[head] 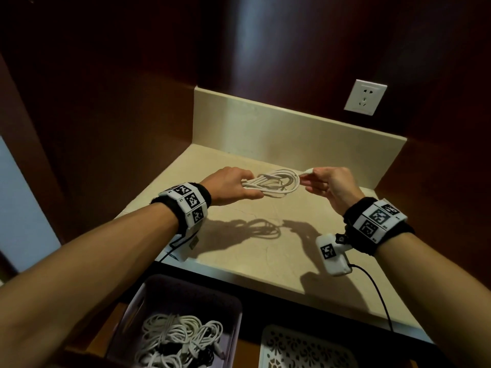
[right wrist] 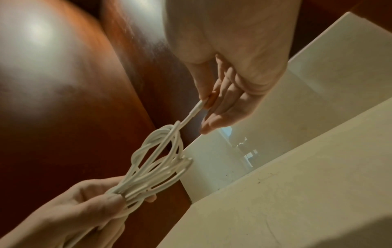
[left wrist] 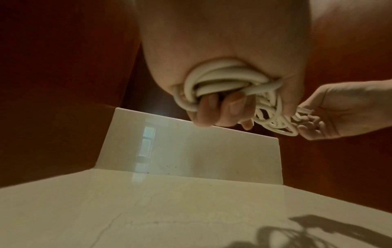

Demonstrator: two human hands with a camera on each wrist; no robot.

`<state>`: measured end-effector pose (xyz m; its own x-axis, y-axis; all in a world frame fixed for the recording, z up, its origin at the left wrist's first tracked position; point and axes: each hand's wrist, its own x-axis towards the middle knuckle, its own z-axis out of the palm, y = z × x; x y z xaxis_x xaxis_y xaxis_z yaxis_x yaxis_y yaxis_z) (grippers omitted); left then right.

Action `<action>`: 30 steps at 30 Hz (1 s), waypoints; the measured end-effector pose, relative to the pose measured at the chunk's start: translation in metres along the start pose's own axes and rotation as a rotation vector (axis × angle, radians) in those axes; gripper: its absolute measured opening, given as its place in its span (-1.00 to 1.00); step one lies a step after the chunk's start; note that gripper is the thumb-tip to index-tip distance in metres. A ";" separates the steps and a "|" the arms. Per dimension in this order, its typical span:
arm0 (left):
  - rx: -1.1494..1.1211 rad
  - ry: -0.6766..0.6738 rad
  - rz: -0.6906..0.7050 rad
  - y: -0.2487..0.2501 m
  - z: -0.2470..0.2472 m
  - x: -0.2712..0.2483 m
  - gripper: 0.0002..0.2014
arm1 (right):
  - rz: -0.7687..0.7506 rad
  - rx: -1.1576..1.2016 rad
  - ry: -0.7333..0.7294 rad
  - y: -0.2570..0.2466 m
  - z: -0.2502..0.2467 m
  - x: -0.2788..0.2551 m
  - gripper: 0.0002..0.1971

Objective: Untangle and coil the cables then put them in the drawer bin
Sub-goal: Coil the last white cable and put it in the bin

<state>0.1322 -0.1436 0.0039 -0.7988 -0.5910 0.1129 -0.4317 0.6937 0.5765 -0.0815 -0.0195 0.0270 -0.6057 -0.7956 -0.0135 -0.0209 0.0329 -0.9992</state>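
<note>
Left hand [head: 230, 186] grips one end of a white coil [head: 276, 183] of smooth round cable, held above the glossy beige counter [head: 265, 251]. Right hand [head: 331, 186] pinches its slim plug [right wrist: 196, 108] at the coil's other end. Purple bin [head: 236, 314] below holds more white cables [head: 180, 338].

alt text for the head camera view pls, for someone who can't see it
Above a beige countertop, the left hand grips a coiled white cable while the right hand pinches its connector end. Below, a drawer bin holds more coiled cables; a wall socket is behind.
</note>
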 end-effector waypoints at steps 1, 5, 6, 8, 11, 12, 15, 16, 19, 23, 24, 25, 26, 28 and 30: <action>-0.023 0.013 0.006 0.000 -0.002 0.000 -0.68 | 0.007 -0.003 0.017 0.001 -0.001 0.000 -0.77; -0.043 0.058 0.001 -0.002 -0.005 0.000 -0.73 | 0.043 -0.022 0.069 0.006 -0.002 0.001 -0.80; -0.031 0.055 0.000 -0.002 -0.005 -0.001 -0.73 | 0.057 -0.042 0.063 0.006 -0.002 0.001 -0.81; 0.001 0.040 0.002 -0.002 -0.004 -0.003 -0.72 | 0.071 -0.144 0.044 0.006 -0.002 0.000 -0.84; 0.022 0.011 0.005 -0.002 -0.005 -0.005 -0.74 | -0.020 -0.411 0.056 0.006 -0.002 0.003 -0.80; 0.026 0.004 0.008 -0.001 -0.005 -0.006 -0.75 | -0.063 -0.477 0.043 0.004 0.000 0.002 -0.77; 0.042 -0.011 0.020 0.001 -0.006 -0.006 -0.75 | -0.175 -0.634 -0.175 -0.001 0.014 -0.010 -0.45; 0.047 -0.016 0.027 0.002 -0.006 -0.006 -0.75 | -0.196 -0.702 -0.272 -0.003 0.020 -0.016 -0.32; 0.039 -0.029 0.051 0.006 -0.006 -0.007 -0.77 | -0.269 -0.892 -0.461 -0.002 0.035 -0.027 -0.12; 0.037 -0.060 0.069 0.009 -0.006 -0.008 -0.79 | -0.432 -1.266 -0.445 -0.002 0.044 -0.030 -0.23; 0.041 -0.067 0.068 0.008 -0.005 -0.008 -0.78 | -0.467 -1.349 -0.432 -0.001 0.046 -0.030 -0.31; 0.046 -0.077 0.065 0.008 -0.005 -0.009 -0.78 | -0.479 -1.398 -0.425 0.001 0.048 -0.031 -0.40; 0.052 -0.089 0.062 0.009 -0.003 -0.010 -0.77 | -0.473 -1.417 -0.428 0.004 0.050 -0.033 -0.49; 0.065 -0.117 0.050 0.010 -0.001 -0.013 -0.78 | -0.435 -1.411 -0.445 0.009 0.054 -0.035 -0.68; 0.073 -0.149 0.023 0.010 0.001 -0.016 -0.78 | -0.402 -1.404 -0.470 0.012 0.054 -0.036 -0.82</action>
<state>0.1404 -0.1263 0.0068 -0.8597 -0.5108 0.0012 -0.4376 0.7379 0.5138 -0.0171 -0.0234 0.0131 -0.0842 -0.9957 -0.0393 -0.9908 0.0879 -0.1033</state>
